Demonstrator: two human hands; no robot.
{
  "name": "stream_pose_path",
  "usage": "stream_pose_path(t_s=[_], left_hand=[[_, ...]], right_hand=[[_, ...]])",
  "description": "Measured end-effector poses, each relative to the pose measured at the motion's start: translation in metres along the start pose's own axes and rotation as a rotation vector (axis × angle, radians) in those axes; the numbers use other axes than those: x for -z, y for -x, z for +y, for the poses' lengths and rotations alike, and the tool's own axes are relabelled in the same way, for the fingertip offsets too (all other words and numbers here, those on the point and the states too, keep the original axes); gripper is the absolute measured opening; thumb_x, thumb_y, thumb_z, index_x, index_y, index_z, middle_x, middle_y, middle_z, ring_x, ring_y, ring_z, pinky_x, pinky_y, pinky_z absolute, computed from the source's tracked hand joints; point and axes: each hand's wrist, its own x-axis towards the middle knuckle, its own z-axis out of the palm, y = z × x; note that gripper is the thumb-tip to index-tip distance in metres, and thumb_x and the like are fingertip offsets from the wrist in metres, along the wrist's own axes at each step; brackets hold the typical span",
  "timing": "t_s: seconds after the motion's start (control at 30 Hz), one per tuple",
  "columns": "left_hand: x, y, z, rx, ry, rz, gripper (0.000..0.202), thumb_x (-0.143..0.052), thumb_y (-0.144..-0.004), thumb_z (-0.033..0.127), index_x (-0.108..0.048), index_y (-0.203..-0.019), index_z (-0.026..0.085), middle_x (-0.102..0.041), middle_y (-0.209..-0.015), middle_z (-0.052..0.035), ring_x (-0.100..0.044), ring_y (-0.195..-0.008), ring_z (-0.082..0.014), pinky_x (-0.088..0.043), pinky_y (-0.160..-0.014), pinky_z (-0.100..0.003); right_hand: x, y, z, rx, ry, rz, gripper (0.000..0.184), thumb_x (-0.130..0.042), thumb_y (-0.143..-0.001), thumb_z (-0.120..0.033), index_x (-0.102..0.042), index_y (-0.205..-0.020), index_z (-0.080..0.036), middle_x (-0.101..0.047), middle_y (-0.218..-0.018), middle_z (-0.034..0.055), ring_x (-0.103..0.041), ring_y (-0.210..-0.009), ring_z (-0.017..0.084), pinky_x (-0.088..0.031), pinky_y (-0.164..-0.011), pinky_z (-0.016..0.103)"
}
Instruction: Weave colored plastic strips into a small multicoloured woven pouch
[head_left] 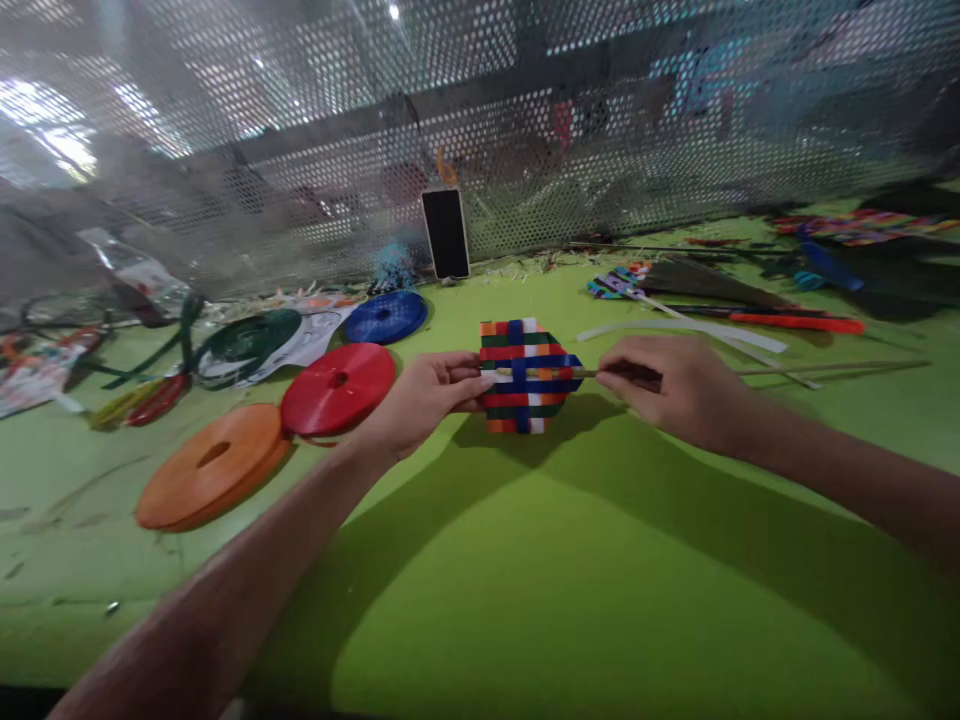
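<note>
A small woven panel (527,376) of red, blue, green, orange and white strips is held just above the green table (570,580). My left hand (421,398) pinches its left edge, fingers closed. My right hand (675,388) is closed on a long thin stick (825,369) that runs from the right and lies across the middle of the weave. The stick's tip reaches my left fingertips.
Flat reels of strip lie at the left: orange (212,470), red (339,388), blue (386,316), dark green (244,345). A black phone (445,234) leans on the perforated metal screen (600,150). Loose strips, sticks and an orange rod (795,322) lie at the right.
</note>
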Motion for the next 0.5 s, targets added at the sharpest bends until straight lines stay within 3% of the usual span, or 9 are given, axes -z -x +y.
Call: stream_pose_path(t_s=[0.17, 0.37, 0.5], left_hand=[[-0.007, 0.004, 0.003, -0.03, 0.03, -0.046, 0.04, -0.084, -0.08, 0.031, -0.076, -0.115, 0.015, -0.078, -0.116, -0.0115, -0.076, -0.1, -0.0246, -0.06, -0.097, -0.041], [-0.006, 0.007, 0.01, -0.068, 0.014, -0.126, 0.042, -0.084, -0.079, 0.026, -0.074, -0.118, 0.013, -0.077, -0.118, -0.0128, -0.075, -0.104, -0.0261, -0.06, -0.099, -0.042], [-0.009, 0.009, 0.01, -0.087, 0.028, -0.083, 0.036, -0.083, -0.081, 0.029, -0.076, -0.113, 0.014, -0.078, -0.115, -0.0106, -0.076, -0.1, -0.0239, -0.062, -0.095, -0.04]], right_hand=[[0.003, 0.002, -0.014, 0.108, 0.065, 0.037, 0.015, -0.055, -0.096, -0.019, -0.062, -0.083, -0.016, -0.059, -0.073, 0.0039, -0.052, -0.064, 0.017, -0.038, -0.062, 0.029], [0.005, 0.003, -0.014, 0.133, 0.139, 0.035, 0.017, -0.054, -0.096, -0.017, -0.056, -0.079, -0.018, -0.056, -0.072, 0.0031, -0.05, -0.064, 0.016, -0.036, -0.061, 0.029], [0.004, 0.003, -0.015, 0.134, 0.135, 0.028, 0.016, -0.051, -0.097, -0.018, -0.058, -0.082, -0.018, -0.06, -0.074, 0.0045, -0.053, -0.067, 0.016, -0.039, -0.063, 0.029]])
